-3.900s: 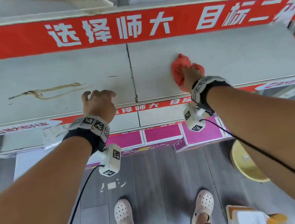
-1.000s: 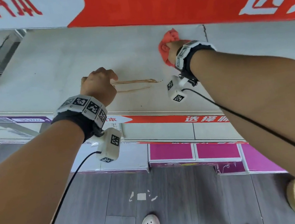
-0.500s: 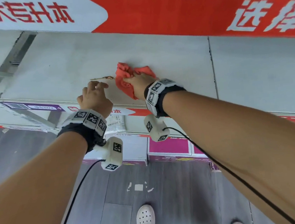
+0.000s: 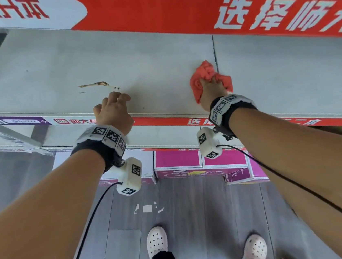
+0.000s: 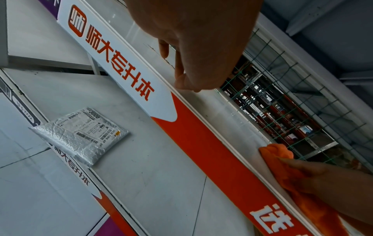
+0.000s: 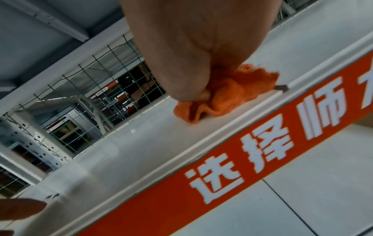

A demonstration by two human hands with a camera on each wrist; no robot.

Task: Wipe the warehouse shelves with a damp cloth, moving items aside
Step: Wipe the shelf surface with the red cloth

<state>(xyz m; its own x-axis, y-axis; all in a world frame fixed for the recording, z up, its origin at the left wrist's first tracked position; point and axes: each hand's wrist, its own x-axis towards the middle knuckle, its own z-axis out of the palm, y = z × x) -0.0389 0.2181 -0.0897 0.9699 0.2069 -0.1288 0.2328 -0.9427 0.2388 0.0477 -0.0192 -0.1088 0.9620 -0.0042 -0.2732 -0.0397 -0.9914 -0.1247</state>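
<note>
An orange-red cloth [image 4: 200, 77] lies bunched on the grey shelf [image 4: 73, 61], just left of the seam between two shelf boards. My right hand [image 4: 212, 90] grips the cloth [image 6: 232, 94] and presses it onto the board. My left hand [image 4: 112, 112] rests at the shelf's front edge with loosely curled fingers that hold nothing. A thin brown streak of dirt [image 4: 96, 84] lies on the shelf just beyond the left hand. In the left wrist view the cloth [image 5: 276, 153] shows at the lower right, under the right hand.
A red banner [image 4: 195, 13] fronts the shelf above. Green wire mesh [image 5: 292, 95] closes the shelf's back. A silver parcel [image 5: 80, 135] lies on the shelf below. Pink boxes [image 4: 191, 163] stand on the floor under the shelves, near my white shoes [image 4: 156, 240].
My right hand has swept the cloth to the right, from beside the left hand to near the board seam. The brown streak looks shorter. The left hand stays at the front edge.
</note>
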